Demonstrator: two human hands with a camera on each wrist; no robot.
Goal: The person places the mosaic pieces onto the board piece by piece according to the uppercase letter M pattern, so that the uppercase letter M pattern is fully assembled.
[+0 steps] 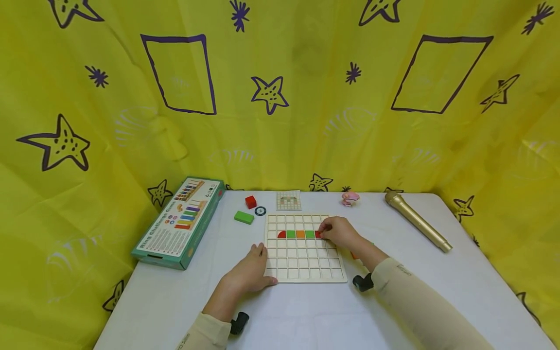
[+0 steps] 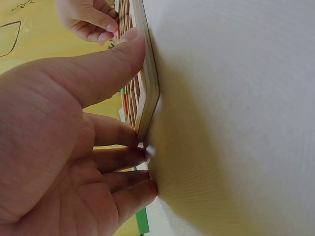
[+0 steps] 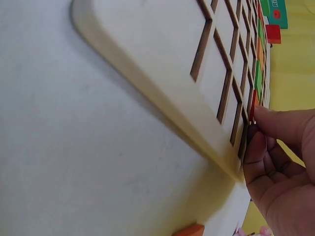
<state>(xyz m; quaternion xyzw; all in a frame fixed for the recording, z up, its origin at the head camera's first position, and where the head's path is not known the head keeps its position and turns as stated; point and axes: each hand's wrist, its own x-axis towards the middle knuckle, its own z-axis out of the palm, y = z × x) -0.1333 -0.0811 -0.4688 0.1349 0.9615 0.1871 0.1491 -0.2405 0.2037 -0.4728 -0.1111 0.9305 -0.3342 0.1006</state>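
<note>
A pale wooden grid board [image 1: 306,272] lies flat on the white table [image 1: 437,272]. One row holds a red quarter-round, green, orange and green tiles, then a red tile [image 1: 318,234] at the row's right end. My right hand [image 1: 339,232] pinches that red tile [image 3: 253,104] with curled fingertips [image 3: 275,125] over its cell. My left hand [image 1: 251,269] lies flat against the board's left edge [image 2: 147,93], thumb [image 2: 118,56] on the rim, fingers straight on the table.
A teal game box [image 1: 181,221] lies at the left. A red cube [image 1: 250,201], a green block [image 1: 243,217], a small round disc [image 1: 260,211] and a pattern card [image 1: 288,200] sit behind the board. A pink figure [image 1: 350,198], a gold microphone [image 1: 415,221] and an orange piece [image 3: 189,230] lie at the right.
</note>
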